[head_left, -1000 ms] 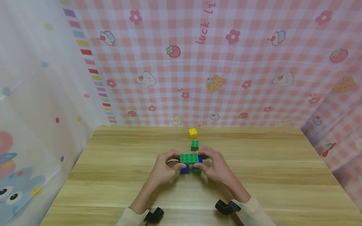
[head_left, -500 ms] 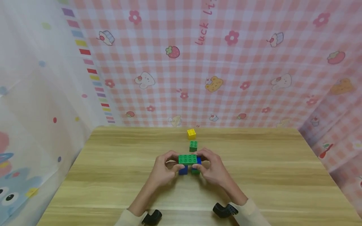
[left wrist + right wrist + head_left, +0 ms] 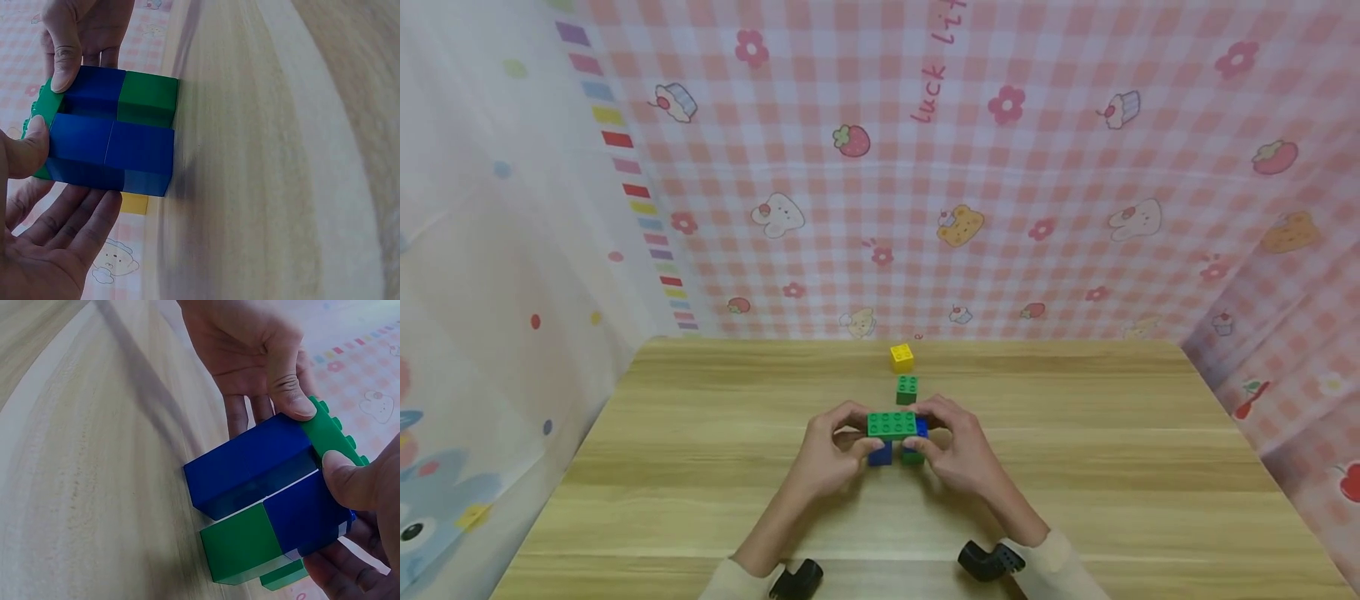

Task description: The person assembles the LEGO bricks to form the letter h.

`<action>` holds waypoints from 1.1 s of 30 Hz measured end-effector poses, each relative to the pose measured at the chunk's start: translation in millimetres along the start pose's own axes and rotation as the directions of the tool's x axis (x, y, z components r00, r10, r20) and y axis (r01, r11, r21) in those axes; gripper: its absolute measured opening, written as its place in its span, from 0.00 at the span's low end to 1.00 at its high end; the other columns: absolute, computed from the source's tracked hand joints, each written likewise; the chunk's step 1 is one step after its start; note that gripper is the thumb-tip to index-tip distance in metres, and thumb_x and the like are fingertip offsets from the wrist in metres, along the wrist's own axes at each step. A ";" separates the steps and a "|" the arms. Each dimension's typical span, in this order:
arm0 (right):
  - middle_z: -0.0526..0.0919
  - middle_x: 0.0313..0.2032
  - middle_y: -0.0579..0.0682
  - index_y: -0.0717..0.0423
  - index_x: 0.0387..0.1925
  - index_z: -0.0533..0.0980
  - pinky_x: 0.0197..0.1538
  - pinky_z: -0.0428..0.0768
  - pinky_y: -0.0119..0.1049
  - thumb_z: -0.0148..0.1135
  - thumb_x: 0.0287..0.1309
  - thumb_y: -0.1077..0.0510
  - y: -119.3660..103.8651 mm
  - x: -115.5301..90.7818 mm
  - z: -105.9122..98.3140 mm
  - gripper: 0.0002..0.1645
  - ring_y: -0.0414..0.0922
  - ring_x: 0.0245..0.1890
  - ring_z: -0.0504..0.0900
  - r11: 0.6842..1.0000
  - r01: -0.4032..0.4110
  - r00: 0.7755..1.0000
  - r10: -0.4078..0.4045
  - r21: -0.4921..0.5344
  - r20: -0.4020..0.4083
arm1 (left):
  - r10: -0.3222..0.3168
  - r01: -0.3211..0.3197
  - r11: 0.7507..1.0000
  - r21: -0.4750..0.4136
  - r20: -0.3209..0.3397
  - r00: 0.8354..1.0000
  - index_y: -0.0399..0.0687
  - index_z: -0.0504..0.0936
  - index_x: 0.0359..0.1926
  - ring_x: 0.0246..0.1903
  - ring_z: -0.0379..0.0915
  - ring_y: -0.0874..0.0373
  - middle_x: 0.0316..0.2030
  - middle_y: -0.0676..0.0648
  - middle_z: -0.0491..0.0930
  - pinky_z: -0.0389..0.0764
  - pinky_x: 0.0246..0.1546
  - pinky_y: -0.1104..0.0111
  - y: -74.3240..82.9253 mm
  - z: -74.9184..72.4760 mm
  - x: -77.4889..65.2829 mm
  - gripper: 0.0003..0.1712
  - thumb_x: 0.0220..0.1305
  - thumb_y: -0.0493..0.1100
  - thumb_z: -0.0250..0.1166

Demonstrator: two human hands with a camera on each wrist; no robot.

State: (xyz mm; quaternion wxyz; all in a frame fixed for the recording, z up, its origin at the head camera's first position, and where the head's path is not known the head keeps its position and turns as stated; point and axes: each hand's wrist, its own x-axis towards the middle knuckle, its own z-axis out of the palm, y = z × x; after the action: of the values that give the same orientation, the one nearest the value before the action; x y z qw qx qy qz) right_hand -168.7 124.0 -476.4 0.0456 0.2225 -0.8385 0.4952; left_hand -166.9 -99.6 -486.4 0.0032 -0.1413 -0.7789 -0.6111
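A long green building brick (image 3: 891, 426) with studs lies across the tops of two short brick columns. The left column is made of two blue bricks (image 3: 112, 140); in the right one a blue brick (image 3: 306, 509) sits on a green brick (image 3: 242, 544). My left hand (image 3: 827, 450) grips the long brick's left end, its thumb on the near side and its fingers behind. At the other end my right hand (image 3: 961, 442) pinches the long brick, thumb in front, with fingers behind the right column. A narrow gap runs between the columns.
Just behind the columns stands a small green brick (image 3: 907, 390), and farther back a yellow brick (image 3: 902, 357). All rest on a wooden table (image 3: 700, 417). A pink checked cloth (image 3: 880, 192) hangs along its back edge.
The head view has shifted slightly, so everything appears a little farther left. Both hands keep the same hold on the long green brick.
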 end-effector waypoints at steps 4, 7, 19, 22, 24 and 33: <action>0.84 0.45 0.44 0.50 0.51 0.82 0.53 0.88 0.42 0.73 0.60 0.61 -1.4 0.9 1.0 0.18 0.41 0.46 0.83 1.000 -0.010 1.000 0.010 -0.003 0.002 | -0.001 0.001 1.000 -0.001 0.004 1.000 0.45 0.84 0.45 0.48 0.83 0.51 0.40 0.47 0.83 0.88 0.52 0.68 0.4 -2.2 -0.9 0.16 0.58 0.27 0.73; 0.84 0.44 0.44 0.49 0.51 0.82 0.53 0.88 0.42 0.74 0.59 0.61 -2.7 0.8 1.8 0.18 0.41 0.45 0.83 1.000 -0.003 1.000 0.003 -0.008 0.001 | 0.001 -0.001 1.000 -0.002 0.002 1.000 0.44 0.84 0.45 0.47 0.83 0.52 0.40 0.47 0.83 0.87 0.52 0.68 1.0 -4.1 -2.2 0.16 0.58 0.26 0.73; 0.85 0.49 0.43 0.51 0.59 0.81 0.55 0.86 0.52 0.73 0.62 0.55 -4.1 4.0 -14.0 0.23 0.44 0.47 0.83 0.999 0.002 0.994 0.003 -0.050 0.108 | 0.005 -0.005 1.000 -0.004 0.013 1.000 0.45 0.84 0.46 0.48 0.83 0.50 0.41 0.47 0.83 0.87 0.54 0.65 0.1 -4.0 -1.2 0.17 0.58 0.27 0.73; 0.85 0.52 0.43 0.51 0.60 0.80 0.56 0.86 0.51 0.71 0.64 0.52 -4.6 5.3 -20.4 0.24 0.44 0.49 0.82 0.997 0.010 0.990 0.000 -0.074 0.138 | 0.008 -0.008 1.000 -0.001 0.018 1.000 0.45 0.84 0.46 0.48 0.83 0.49 0.40 0.47 0.83 0.87 0.54 0.65 0.0 -3.5 -1.2 0.16 0.58 0.28 0.73; 0.85 0.54 0.44 0.49 0.60 0.80 0.57 0.86 0.50 0.70 0.65 0.50 -4.0 6.4 -23.1 0.24 0.45 0.51 0.82 0.997 0.014 0.987 -0.001 -0.081 0.158 | 0.005 -0.005 1.000 0.000 0.021 1.000 0.46 0.84 0.45 0.48 0.83 0.50 0.40 0.47 0.83 0.87 0.54 0.66 -0.2 -3.5 -1.7 0.16 0.58 0.28 0.73; 0.84 0.59 0.52 0.47 0.60 0.80 0.61 0.83 0.57 0.67 0.67 0.47 -4.5 15.8 -35.5 0.22 0.56 0.57 0.82 0.999 -0.004 0.984 0.012 -0.047 0.177 | 0.004 -0.004 1.000 0.000 0.029 1.000 0.47 0.84 0.46 0.48 0.84 0.50 0.40 0.47 0.83 0.87 0.53 0.70 -1.8 -4.0 -3.7 0.14 0.60 0.30 0.73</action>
State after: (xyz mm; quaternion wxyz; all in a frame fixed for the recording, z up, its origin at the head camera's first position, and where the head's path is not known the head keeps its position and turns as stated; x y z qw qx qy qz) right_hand -186.1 147.2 -450.2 -0.0258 0.2612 -0.8515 0.4539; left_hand -164.4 -104.6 -487.8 -0.0067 -0.1515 -0.7786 -0.6090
